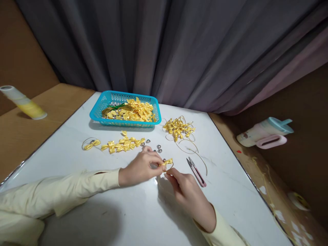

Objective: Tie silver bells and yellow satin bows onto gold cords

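Between finger and thumb, my left hand point(143, 164) pinches a small yellow ribbon bow point(168, 161) with a gold cord looped at it. My right hand point(188, 191) is closed in a pinch on the gold cord point(172, 165), just below and right of the bow. A few silver beads point(159, 149) lie beyond my fingers. Loose yellow bows point(125, 144) are spread to the left of them, and one bow with a cord loop point(92, 145) sits farther left. Thread snips point(196, 172) with pink handles rest right of my right hand.
A blue basket point(125, 123) at the back holds yellow bows, silver beads and a tied bundle of cords. Right of it is a pile of corded bows point(178, 127). A tumbler point(263, 132) stands at the right and a ribbon cone point(25, 104) at the left, both beside the white tabletop.
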